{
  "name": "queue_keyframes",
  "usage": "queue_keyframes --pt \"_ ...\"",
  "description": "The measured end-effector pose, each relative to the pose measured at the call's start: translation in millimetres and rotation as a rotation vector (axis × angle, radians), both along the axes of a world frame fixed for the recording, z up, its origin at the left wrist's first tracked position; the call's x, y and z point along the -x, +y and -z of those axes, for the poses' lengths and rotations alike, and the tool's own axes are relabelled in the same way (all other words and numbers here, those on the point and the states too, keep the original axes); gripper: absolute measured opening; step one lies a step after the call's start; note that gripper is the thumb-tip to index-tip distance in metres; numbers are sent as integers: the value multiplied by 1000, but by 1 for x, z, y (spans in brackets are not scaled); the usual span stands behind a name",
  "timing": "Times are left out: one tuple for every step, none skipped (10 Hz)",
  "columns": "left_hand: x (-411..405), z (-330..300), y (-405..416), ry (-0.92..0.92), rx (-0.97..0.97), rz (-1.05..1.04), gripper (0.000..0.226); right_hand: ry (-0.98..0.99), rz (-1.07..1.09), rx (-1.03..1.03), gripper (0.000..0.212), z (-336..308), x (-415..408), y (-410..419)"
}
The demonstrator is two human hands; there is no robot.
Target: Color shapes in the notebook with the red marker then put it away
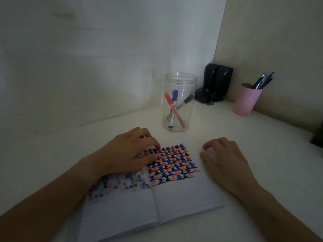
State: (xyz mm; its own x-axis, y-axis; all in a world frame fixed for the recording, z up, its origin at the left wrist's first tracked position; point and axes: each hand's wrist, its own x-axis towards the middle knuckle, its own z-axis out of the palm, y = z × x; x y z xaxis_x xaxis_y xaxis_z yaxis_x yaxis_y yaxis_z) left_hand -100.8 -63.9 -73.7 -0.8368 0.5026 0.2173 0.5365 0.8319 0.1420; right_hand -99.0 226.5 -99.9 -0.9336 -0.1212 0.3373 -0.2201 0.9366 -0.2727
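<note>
My grip is empty: left hand [132,151] pressed flat on the notebook [157,194], right hand [225,158] loosely curled on the counter [262,137] beside it. The red marker [173,109] stands in the jar [180,102] behind the notebook. Either colouring hasn't begun, so I reach for the marker, or it's all done.

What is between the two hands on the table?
In the head view, the open notebook with its red, blue and black shapes lies between them. The left hand rests on it; the right hand rests beside it.
</note>
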Motion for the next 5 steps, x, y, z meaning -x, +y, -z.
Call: queue_keyframes --pt "1 1 0 2 -3 13 46 -2 -1 4 32 1 2 1" --pt "1 1 0 -6 -9 15 44 -6 -5 15 31 0 1 2" --pt "2 -1 0 -8 2 13 43 11 -2 21 30 -2 1 2" --pt "0 -1 1 -3 -4 15 45 0 -2 19 30 2 0 0" --pt "0 -2 0 -16 -21 8 43 24 34 122 31 -4 3 -2"
